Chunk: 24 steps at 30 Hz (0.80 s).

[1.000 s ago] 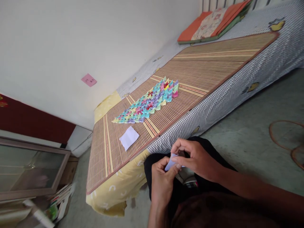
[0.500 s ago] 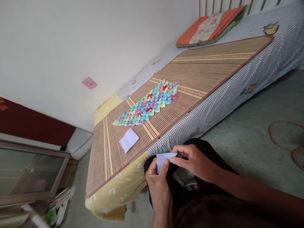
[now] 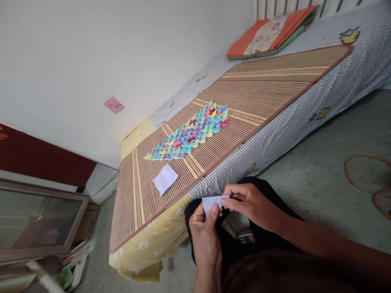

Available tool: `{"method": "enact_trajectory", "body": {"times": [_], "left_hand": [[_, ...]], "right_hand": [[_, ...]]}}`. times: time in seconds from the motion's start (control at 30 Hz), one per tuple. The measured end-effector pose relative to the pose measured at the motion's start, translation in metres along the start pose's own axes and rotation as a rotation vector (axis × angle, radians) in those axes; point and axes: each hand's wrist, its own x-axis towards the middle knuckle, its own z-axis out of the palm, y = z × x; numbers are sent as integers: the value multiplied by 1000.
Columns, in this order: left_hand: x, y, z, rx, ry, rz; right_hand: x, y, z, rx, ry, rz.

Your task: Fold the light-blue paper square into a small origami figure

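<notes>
Left of your hands, the loose sheet (image 3: 165,179) lies on the mat (image 3: 128,203) as before; ahead of them, the coloured folds (image 3: 187,134) are unchanged too. Your left hand (image 3: 205,238) pinches the paper (image 3: 210,201) under its thumb, between your hands; your right hand (image 3: 252,203) grips its right corner. A second ago your fingers mostly hid it; now its face shows, so you seem mid-fold.

The held sheet (image 3: 210,202) is smooth, matt paper.

A pale wall (image 3: 122,49) runs along a bed (image 3: 366,61) on grey floor (image 3: 330,162), near a framed glass panel (image 3: 27,219).
</notes>
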Motion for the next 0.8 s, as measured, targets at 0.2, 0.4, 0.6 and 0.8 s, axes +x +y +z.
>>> {"method": "enact_trajectory", "body": {"times": [0.2, 0.4, 0.6, 0.8], "left_hand": [[0, 0, 0, 45, -4, 42], [1, 1, -3, 204, -17, 60], [-4, 10, 2, 349, -219, 0], [-4, 2, -3, 319, -165, -51]], "right_hand": [[-1, -1, -3, -148, 14, -65], [0, 7, -13, -221, 34, -40], [3, 4, -5, -342, -48, -140], [3, 13, 4, -394, 22, -201]]}}
